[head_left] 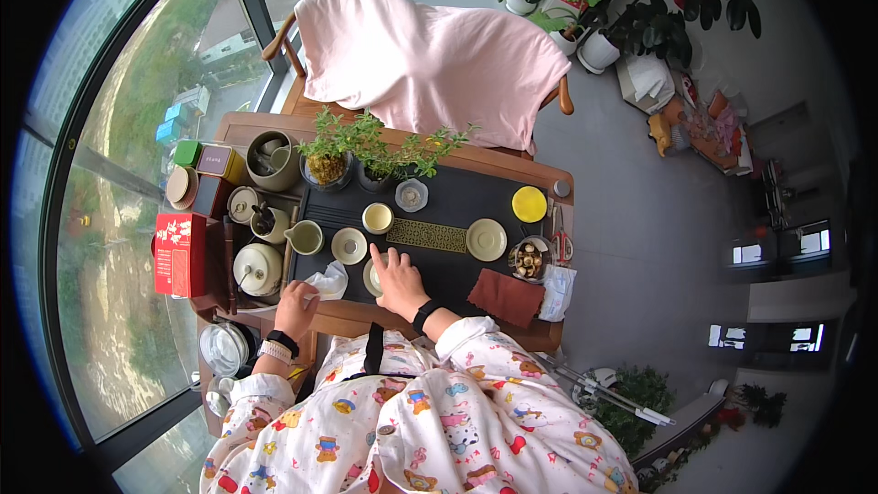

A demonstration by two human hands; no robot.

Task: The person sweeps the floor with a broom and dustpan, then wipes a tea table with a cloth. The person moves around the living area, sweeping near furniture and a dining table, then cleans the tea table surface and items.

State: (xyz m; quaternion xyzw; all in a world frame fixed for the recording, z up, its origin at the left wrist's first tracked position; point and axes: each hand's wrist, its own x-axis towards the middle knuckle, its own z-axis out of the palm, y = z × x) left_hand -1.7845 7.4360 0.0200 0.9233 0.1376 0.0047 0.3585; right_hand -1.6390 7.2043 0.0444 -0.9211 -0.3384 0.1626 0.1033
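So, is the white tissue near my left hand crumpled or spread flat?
Crumpled: the white tissue near your left hand has an uneven outline and raised creases instead of lying smooth.

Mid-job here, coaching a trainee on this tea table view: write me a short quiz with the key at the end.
1. True or false: a pink cloth is draped over the chair beyond the table.
2. Which hand is nearer the crumpled white tissue?
3. Fill the gap: the reddish-brown cloth lies to the ____ of the right hand.

Key: 1. True. 2. The left hand. 3. Right.
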